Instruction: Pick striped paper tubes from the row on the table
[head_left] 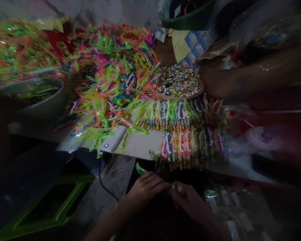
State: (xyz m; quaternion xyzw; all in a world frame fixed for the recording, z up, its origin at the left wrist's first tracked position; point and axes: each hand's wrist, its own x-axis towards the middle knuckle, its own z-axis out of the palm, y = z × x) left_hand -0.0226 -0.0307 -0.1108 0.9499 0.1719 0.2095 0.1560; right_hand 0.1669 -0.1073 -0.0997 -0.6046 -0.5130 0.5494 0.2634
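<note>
My left hand is closed just in front of the table edge, with a bright green and white plastic strip sticking up behind its fingers. Close beside it, my right hand is curled with its fingertips meeting the left ones. A small pale-ended piece shows at the right fingers; dim light hides its full shape. Just beyond the hands lies a row of slim patterned sticks with coloured plastic strips. Behind that is a second such row.
A large heap of neon plastic strips covers the table's left and middle. A round tray holds many small pieces. At left stands a pale bowl. A green plastic frame is lower left; a clear bag lies lower right.
</note>
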